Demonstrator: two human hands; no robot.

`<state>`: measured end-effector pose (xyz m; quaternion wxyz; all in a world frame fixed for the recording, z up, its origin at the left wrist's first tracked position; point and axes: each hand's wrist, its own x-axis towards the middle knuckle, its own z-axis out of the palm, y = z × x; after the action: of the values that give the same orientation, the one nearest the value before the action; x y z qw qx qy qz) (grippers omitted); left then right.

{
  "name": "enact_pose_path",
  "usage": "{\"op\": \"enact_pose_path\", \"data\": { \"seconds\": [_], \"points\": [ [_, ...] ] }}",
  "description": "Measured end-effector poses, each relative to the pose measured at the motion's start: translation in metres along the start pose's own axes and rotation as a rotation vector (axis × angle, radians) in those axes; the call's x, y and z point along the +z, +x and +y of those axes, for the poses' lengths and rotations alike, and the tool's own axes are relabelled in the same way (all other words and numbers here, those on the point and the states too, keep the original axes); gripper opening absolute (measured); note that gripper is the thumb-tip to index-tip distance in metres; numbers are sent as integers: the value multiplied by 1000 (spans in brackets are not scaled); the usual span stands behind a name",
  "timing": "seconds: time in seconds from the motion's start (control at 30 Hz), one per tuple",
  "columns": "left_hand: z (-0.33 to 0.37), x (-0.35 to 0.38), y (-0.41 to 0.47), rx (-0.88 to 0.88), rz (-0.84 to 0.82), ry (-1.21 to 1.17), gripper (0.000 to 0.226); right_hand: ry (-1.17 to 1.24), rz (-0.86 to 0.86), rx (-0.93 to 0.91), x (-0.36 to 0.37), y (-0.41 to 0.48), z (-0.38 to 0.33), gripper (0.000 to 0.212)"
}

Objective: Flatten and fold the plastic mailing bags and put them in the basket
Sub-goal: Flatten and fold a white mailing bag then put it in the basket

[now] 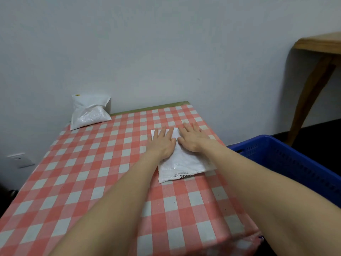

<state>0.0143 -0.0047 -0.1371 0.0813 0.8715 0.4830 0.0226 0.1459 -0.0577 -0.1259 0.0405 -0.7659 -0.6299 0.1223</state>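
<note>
A white plastic mailing bag [181, 164] lies flat on the red-and-white checked table [88, 172], towards its right side, with a printed label at its near edge. My left hand [162, 143] and my right hand [192, 139] both press flat on the bag's far half, fingers straight, thumbs almost touching. A second white mailing bag [89, 112], crumpled and puffy, leans against the wall at the table's far left corner. The blue plastic basket [287, 163] stands to the right of the table, below its edge.
A grey wall runs close behind the table. A wooden table [317, 58] with a slanted leg stands at the far right. A wall socket [19, 159] sits low on the left. The floor at right is dark.
</note>
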Motion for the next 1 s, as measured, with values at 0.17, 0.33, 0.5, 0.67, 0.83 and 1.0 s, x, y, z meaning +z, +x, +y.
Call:
{"op": "enact_pose_path", "data": {
  "seconds": [0.17,0.33,0.5,0.67,0.83,1.0],
  "points": [
    [-4,9,2,-13,-29,19,53,-1,-48,13,12,8,4,59],
    [-4,14,2,-26,-11,37,55,-22,-37,16,16,7,4,59],
    [-3,13,1,-26,-1,42,56,-20,-41,22,17,8,4,59],
    [-4,13,1,-15,8,44,55,-12,-50,26,18,10,5,59],
    [-4,13,1,-11,11,26,54,4,-49,26,18,10,6,59],
    [-6,14,0,-3,16,-6,51,82,-49,21,16,7,6,57]
  ]
}}
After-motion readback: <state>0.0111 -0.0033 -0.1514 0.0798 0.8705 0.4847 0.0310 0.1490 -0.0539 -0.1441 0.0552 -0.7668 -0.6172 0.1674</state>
